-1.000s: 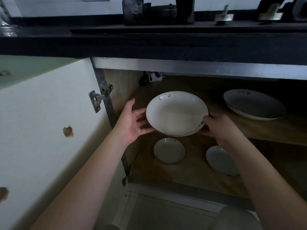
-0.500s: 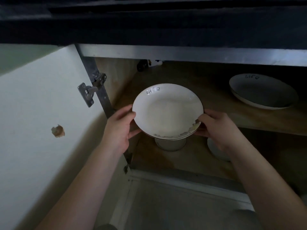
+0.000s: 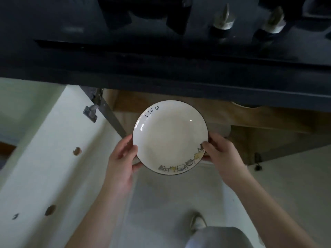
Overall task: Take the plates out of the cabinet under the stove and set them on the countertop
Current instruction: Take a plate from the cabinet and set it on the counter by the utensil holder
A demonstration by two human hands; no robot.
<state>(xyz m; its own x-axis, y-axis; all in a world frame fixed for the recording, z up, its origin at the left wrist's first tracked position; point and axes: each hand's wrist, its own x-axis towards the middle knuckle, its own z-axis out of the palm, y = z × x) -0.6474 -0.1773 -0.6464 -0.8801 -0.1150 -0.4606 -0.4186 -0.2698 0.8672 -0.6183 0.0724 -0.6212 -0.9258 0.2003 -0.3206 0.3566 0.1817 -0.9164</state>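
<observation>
A white plate (image 3: 170, 136) with a dark rim, the word "Life" and small drawings along its near edge is level in front of the open cabinet (image 3: 268, 129), below the dark countertop (image 3: 161, 68). My left hand (image 3: 121, 158) grips its left rim, thumb on top. My right hand (image 3: 222, 154) grips the right rim the same way. The edge of another plate (image 3: 245, 105) shows on the cabinet shelf under the counter's front edge. The lower shelf is hidden.
The white cabinet door (image 3: 44, 158) stands open on the left with its hinge (image 3: 91, 113). Stove knobs (image 3: 223, 20) and black pan supports sit on the countertop above. My leg and shoe (image 3: 198, 222) are on the pale floor below.
The plate has come out of the cabinet toward me, held in both hands. My view has risen, so I now look down over the counter's edge and the floor.
</observation>
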